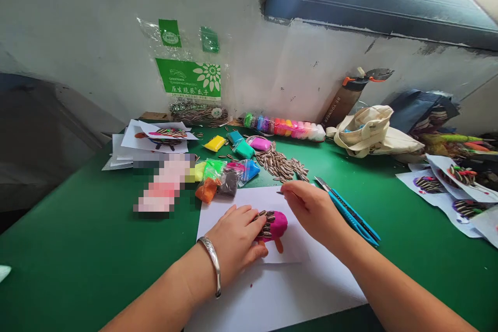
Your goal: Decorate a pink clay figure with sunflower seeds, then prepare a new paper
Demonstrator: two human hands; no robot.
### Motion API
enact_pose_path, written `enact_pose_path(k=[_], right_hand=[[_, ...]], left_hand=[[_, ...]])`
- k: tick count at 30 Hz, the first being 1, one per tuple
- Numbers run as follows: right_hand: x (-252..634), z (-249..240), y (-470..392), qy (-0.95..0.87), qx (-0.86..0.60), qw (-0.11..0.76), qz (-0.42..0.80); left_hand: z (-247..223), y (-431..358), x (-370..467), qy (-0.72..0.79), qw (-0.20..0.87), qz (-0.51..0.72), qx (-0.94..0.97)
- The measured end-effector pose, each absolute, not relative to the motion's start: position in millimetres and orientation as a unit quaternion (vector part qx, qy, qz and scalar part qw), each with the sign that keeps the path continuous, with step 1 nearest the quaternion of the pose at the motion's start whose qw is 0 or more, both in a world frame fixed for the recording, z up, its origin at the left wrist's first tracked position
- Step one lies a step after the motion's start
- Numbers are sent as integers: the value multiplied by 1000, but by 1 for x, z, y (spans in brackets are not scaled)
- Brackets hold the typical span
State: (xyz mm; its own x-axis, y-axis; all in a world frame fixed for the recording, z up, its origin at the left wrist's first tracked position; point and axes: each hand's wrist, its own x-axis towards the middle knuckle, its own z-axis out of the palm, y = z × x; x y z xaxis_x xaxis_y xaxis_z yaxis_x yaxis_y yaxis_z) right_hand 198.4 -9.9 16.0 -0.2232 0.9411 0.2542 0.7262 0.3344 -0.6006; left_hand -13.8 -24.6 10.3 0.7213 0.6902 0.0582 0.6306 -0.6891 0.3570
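My left hand [241, 233], with a silver bracelet [212, 264] at the wrist, rests with spread fingers on the left part of a magenta clay figure [279, 224]. Rows of striped sunflower seeds [266, 224] cover part of that clay, and orange clay pieces [279, 245] stick out below it. The figure lies on white paper [307, 290]. Above and right of it, my right hand [307, 206] is pinched, with a small dark tip poking out of its fingertips; what it is, I cannot make out. Beyond that hand lies a pile of loose seeds [278, 162].
Bagged clay [227, 181] sits beyond the paper. A blue cutter [354, 215] lies right of my right hand. Along the wall stand a seed bag [190, 83], a clay row [288, 127], a bottle [344, 98] and a cloth bag [369, 132]. Decorated papers [431, 185] lie far right.
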Motion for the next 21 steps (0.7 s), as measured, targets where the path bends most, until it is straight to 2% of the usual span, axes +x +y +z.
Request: enact_pose_path(k=[4, 8, 15, 21], right_hand=[[201, 20, -40, -658, -570, 321, 373], [196, 15, -45, -627, -536, 300, 479], [192, 7, -40, -657, -534, 275, 456], [190, 4, -39, -680, -543, 268, 413]], left_hand=[[5, -25, -14, 356, 140, 110, 917], [5, -26, -13, 352, 123, 119, 920], [8, -25, -13, 333, 107, 143, 926], [4, -27, -13, 345, 123, 113, 924]])
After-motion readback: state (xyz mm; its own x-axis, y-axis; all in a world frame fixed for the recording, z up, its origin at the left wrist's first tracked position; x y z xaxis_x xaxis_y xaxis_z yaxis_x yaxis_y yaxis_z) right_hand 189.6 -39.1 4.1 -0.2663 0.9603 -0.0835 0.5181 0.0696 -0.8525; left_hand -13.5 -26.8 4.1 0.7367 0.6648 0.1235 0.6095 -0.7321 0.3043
